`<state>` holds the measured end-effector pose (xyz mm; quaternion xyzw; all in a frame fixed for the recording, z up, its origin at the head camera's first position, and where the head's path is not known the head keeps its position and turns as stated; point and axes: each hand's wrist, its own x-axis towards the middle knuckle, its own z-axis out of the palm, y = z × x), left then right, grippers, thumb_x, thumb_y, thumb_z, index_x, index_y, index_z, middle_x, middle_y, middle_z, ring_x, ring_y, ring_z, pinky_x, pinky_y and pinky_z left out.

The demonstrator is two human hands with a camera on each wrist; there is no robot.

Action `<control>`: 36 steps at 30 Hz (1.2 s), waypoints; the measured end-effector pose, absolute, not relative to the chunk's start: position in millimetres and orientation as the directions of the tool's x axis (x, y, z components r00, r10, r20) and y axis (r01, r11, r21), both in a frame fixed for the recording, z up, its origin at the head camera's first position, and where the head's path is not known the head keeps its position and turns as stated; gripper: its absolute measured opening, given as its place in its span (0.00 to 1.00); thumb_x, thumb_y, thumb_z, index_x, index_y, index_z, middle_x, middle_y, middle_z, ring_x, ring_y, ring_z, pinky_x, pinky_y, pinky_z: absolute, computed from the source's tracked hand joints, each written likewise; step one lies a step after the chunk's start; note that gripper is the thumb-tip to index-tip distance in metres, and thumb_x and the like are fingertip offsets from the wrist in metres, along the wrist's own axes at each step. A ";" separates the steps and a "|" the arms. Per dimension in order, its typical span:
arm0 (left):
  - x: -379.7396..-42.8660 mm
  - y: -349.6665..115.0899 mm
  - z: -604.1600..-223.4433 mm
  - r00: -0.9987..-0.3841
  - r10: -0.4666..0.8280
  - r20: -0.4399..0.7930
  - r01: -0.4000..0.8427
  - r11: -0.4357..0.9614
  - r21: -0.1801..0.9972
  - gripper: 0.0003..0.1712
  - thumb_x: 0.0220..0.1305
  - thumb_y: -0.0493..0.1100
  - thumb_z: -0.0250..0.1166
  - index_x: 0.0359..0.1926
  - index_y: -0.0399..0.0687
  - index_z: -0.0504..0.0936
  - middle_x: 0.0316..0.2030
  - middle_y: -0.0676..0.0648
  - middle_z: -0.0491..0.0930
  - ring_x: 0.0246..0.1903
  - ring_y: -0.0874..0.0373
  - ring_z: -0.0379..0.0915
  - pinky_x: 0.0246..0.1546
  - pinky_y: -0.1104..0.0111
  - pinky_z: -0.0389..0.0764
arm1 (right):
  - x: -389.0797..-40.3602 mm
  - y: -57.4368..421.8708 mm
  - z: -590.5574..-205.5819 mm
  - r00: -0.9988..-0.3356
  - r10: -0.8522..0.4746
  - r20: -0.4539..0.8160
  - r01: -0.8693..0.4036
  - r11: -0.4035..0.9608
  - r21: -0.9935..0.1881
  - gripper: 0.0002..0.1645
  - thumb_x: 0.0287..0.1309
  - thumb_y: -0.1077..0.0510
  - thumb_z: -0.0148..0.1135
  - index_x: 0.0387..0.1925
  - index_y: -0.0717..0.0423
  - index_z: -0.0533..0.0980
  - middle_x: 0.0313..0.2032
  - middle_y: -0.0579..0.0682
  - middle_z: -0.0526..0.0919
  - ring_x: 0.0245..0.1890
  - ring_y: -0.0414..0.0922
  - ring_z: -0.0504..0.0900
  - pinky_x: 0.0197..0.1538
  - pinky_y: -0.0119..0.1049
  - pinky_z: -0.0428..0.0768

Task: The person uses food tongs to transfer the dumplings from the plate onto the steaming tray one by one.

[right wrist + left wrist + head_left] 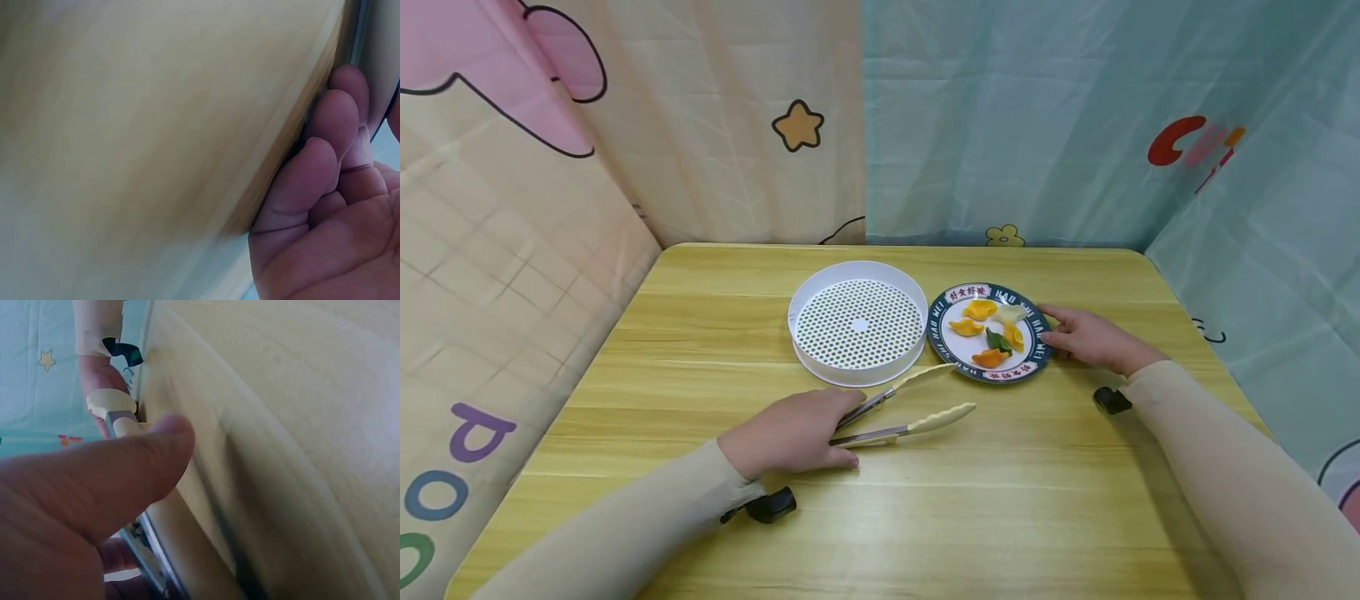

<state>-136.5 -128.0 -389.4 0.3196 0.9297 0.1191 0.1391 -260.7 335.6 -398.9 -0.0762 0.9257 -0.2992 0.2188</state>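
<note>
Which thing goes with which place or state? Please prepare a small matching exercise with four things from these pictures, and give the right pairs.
Things:
1. Tongs
2. Perforated white tray
3. Dark-rimmed plate
4. Green dumpling

Places or states:
A. Held at its edge by the right hand
B. Lying on the plate
C. In the left hand, arms spread apart
D. Beside the plate, touched by neither of the hands

Right pairs: 1-C, 2-D, 3-A, 4-B

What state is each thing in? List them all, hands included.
Tongs: spread open.
Plate: face up, bearing food.
Six dumpling-like pieces: on the plate.
White perforated tray: open side up.
Left hand: holding the tongs.
Right hand: pinching the plate's rim.
</note>
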 end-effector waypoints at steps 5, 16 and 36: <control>-139.2 -122.9 -394.8 -0.748 0.645 -0.156 0.583 0.751 0.309 0.21 0.66 0.57 0.73 0.48 0.53 0.74 0.34 0.57 0.71 0.35 0.59 0.70 0.41 0.61 0.76 | -261.8 335.7 -399.4 -0.888 -0.270 -0.373 0.013 0.795 -0.607 0.44 0.80 0.49 0.54 0.84 0.56 0.47 0.29 0.49 0.75 0.31 0.47 0.75 0.34 0.37 0.76; -136.8 -116.8 -403.6 -0.762 0.644 -0.069 0.557 0.706 0.438 0.24 0.76 0.52 0.61 0.63 0.50 0.66 0.31 0.56 0.71 0.26 0.63 0.70 0.33 0.65 0.75 | -263.9 335.2 -399.7 -0.877 -0.276 -0.393 0.035 0.780 -0.625 0.45 0.80 0.48 0.54 0.84 0.55 0.45 0.28 0.48 0.75 0.31 0.47 0.75 0.35 0.37 0.75; -156.4 -56.0 -386.9 -0.875 0.477 -0.077 0.413 0.821 0.395 0.28 0.73 0.67 0.61 0.55 0.50 0.74 0.34 0.54 0.75 0.28 0.58 0.73 0.25 0.64 0.74 | -265.6 338.8 -401.3 -0.877 -0.289 -0.384 0.012 0.786 -0.618 0.44 0.81 0.49 0.53 0.84 0.58 0.45 0.28 0.48 0.75 0.30 0.47 0.74 0.33 0.37 0.73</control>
